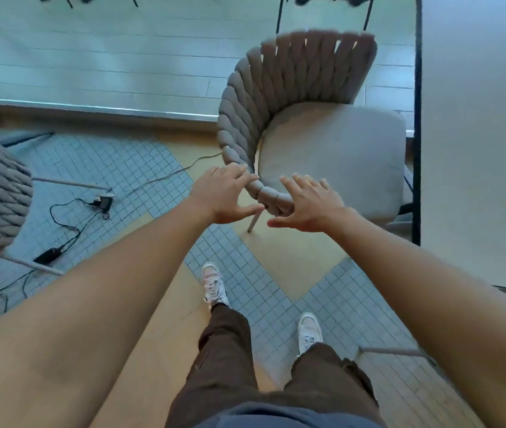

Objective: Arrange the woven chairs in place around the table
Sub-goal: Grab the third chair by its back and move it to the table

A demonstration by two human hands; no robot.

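Neither grip has closed: the left hand [225, 196] lies spread over the near end of the woven chair [279, 97]'s braided backrest, fingers touching the top rope, while the right hand [310, 205] hovers open just beside it over the seat cushion [335, 159], thumb under the rim. The chair stands on the tiled floor, its seat pointing toward the white surface [477, 118] on its far side, not yet tucked in. Risks, as I judge them: the soft braid may give or slip under a loose hold; the thin chair leg [253, 222] below the hands could catch a tile joint; the black cables [69, 223] lying off the chair's back side could snag a foot.
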